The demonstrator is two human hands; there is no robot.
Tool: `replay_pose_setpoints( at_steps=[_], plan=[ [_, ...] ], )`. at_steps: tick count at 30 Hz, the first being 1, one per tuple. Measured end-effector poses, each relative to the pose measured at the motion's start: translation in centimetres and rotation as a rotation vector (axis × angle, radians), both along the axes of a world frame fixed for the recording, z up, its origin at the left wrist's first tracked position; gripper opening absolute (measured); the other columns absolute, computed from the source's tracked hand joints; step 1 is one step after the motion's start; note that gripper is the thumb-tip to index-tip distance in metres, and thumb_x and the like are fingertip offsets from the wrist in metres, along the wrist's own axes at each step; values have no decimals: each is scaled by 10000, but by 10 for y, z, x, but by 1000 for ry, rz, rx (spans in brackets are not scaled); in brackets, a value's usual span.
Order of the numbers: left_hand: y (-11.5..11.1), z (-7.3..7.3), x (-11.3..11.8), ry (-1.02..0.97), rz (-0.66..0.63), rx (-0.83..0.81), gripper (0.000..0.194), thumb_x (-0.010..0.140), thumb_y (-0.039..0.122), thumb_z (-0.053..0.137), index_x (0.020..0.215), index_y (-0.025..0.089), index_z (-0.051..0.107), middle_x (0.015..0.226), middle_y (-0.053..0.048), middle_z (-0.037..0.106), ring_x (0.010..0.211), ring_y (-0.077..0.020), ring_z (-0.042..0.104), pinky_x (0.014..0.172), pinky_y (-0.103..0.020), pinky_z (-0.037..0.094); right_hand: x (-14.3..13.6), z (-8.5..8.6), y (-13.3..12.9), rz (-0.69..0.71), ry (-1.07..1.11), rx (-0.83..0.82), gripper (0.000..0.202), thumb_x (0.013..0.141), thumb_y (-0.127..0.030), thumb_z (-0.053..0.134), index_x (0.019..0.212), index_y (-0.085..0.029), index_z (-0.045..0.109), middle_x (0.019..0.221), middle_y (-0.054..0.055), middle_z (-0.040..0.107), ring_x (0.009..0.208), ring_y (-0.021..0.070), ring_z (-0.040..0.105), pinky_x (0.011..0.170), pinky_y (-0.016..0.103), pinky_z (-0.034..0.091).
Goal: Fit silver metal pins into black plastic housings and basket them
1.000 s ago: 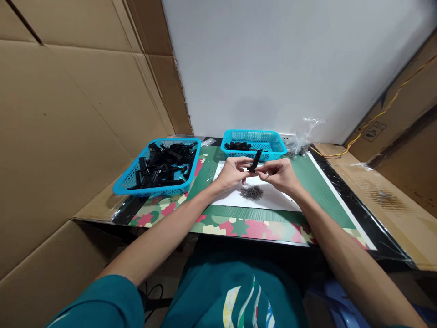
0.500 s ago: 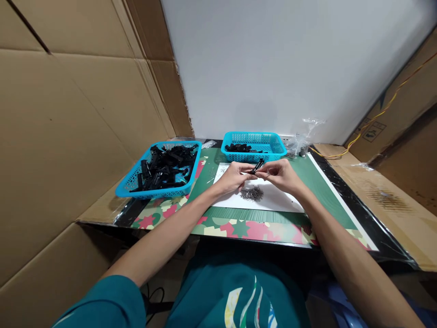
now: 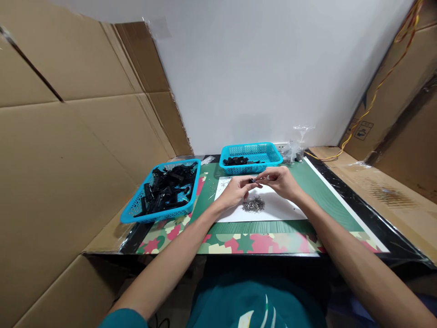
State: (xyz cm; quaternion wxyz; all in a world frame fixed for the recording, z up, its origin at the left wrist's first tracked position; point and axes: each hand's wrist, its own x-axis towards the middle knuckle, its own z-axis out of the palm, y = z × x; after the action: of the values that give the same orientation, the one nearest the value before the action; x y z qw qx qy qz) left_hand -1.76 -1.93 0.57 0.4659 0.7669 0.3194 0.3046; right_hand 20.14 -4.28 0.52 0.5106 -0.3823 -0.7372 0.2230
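My left hand (image 3: 236, 191) is closed around a small black plastic part (image 3: 252, 181), of which only a bit shows between the fingers. Close against it, my right hand (image 3: 278, 181) pinches at the same part; whether its fingertips also hold a tiny piece cannot be made out. Both hands are above a white sheet (image 3: 280, 212). Just below them on the sheet lies a pile of small, thin metal pieces (image 3: 254, 204), too fine to name.
A blue basket (image 3: 194, 193) heaped with long black parts (image 3: 167, 187) stands at the left. Behind my hands, a second blue basket (image 3: 269, 155) holds smaller black pieces (image 3: 237, 161). Clear plastic bags (image 3: 293, 152) lie at the back right. Cardboard (image 3: 85, 136) walls the left side.
The view has tilted up slightly. The black part, which stuck up between my hands, is now turned and mostly covered by my fingers. My right hand has shifted over it.
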Motion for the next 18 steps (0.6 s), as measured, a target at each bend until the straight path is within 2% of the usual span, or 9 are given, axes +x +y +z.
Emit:
replay_pose_setpoints(
  at_steps=[5,7,11,15,18],
  plan=[
    [4,1,0,-2,153,180,536,888,604,789,1216,182,763,1137,-98,783,646,-127,633,626,-271,506,1,-3,5,-67,-29,75,350,932,-529,761,794,-225,867,680,38,664,600,154,500,594,328,368],
    [7,1,0,-5,217,232,495,861,592,818,1127,177,776,1102,-94,791,653,-134,642,620,-272,503,1,-4,6,-73,-48,78,334,936,-503,759,801,-218,869,690,41,675,598,151,501,599,328,380],
    [9,1,0,17,294,279,423,840,554,846,1008,167,821,896,-81,798,659,-161,641,620,-285,499,3,-2,6,-64,-90,57,267,933,-439,766,861,-200,863,746,52,723,630,154,528,615,314,418],
    [9,-5,1,77,295,289,338,850,481,851,1014,186,857,948,-95,829,747,-193,662,715,-325,528,9,1,7,-68,-121,87,260,1022,-308,627,1088,-200,854,992,96,763,715,160,601,689,315,483],
    [9,-11,2,105,268,288,261,861,410,845,1019,203,865,1021,-97,841,817,-209,684,773,-342,530,14,0,10,-68,-135,113,303,1048,-247,562,1108,-227,858,1105,121,750,882,202,690,776,337,535]
  ],
)
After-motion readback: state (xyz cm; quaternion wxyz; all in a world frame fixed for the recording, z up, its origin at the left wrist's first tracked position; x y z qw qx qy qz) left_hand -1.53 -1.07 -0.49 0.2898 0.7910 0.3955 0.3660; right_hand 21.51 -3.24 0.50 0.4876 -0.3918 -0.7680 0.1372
